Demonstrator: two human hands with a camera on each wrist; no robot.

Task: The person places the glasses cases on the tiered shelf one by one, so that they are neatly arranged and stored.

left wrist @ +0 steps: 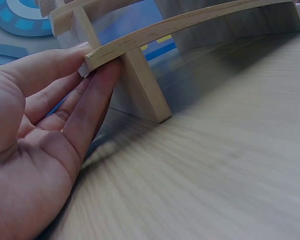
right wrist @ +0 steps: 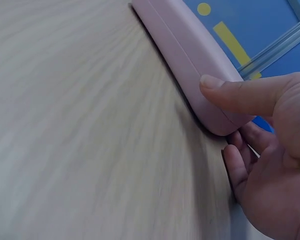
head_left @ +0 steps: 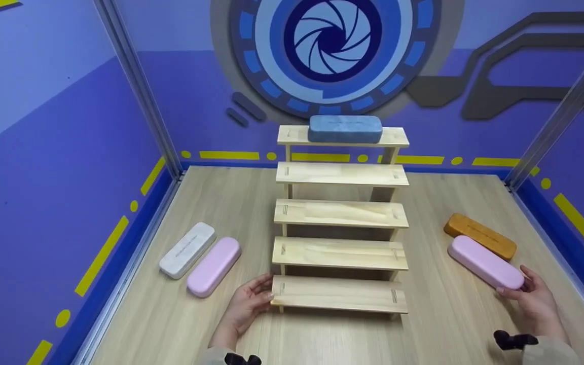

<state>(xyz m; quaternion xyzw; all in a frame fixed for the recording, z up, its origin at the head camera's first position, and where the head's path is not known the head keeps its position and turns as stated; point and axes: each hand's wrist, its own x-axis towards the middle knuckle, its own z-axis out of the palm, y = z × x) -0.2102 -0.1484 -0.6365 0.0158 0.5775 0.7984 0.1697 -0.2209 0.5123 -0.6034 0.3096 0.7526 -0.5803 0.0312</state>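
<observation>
A wooden stepped stand (head_left: 340,253) with several shelves rises in the middle of the table. My left hand (head_left: 244,306) pinches the left end of its lowest shelf (left wrist: 140,37), thumb on top and fingers underneath. At the right, my right hand (head_left: 539,303) grips the near end of a pink glasses case (head_left: 484,261) between thumb and fingers. In the right wrist view the thumb presses the side of this pink case (right wrist: 190,55); some fingers are hidden behind it. Just behind it lies an orange-brown glasses case (head_left: 482,235). A blue glasses case (head_left: 345,129) sits on the top shelf.
Left of the stand, a white glasses case (head_left: 187,251) and a second pink glasses case (head_left: 214,267) lie side by side at a slant. Printed blue-purple walls (head_left: 170,101) with metal corner posts (head_left: 142,91) enclose the wood-grain table (head_left: 241,203) at the back and sides.
</observation>
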